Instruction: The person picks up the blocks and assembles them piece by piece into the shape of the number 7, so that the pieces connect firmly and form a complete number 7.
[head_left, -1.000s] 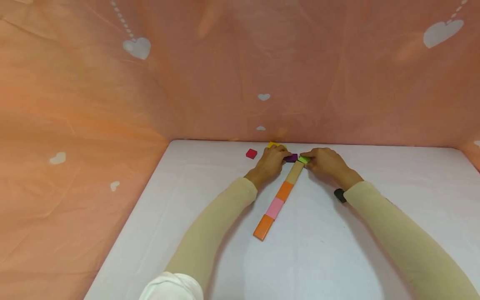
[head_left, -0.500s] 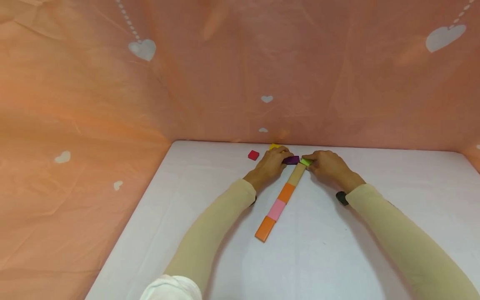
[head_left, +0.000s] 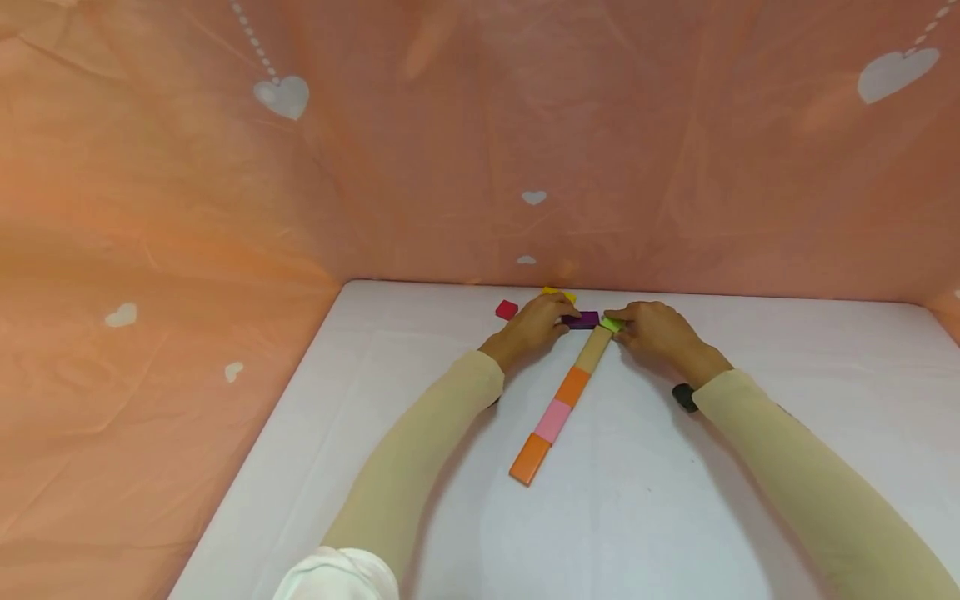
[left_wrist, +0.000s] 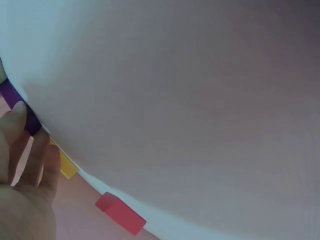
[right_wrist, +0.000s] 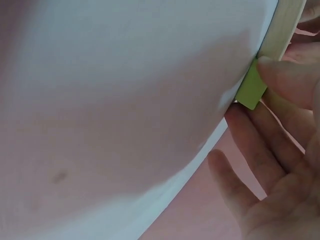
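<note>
My left hand [head_left: 531, 325] has its thumb and fingers at the left end of a purple block [head_left: 588, 319], pinching it near the back of the table. In the left wrist view the thumb lies against the side of that purple block [left_wrist: 33, 122]. My right hand [head_left: 656, 332] pinches a small green block [head_left: 611, 323] just right of the purple one. The right wrist view has the thumb on the green block [right_wrist: 251, 91], fingertips at its far side. The green block meets the far end of a beige wooden block [head_left: 594, 350].
From the beige block a slanting row runs toward me: an orange block [head_left: 572, 387], a pink block [head_left: 552, 421] and another orange block [head_left: 530, 459]. A yellow block [head_left: 570, 297] lies partly behind my left hand, and a red block [head_left: 507, 310] stands left of it. Orange cloth [head_left: 637, 208] backs the white table [head_left: 675, 500].
My left hand has drawn slightly left along the purple block, showing more of it. The right hand stays at the green block. The head view has shifted slightly.
</note>
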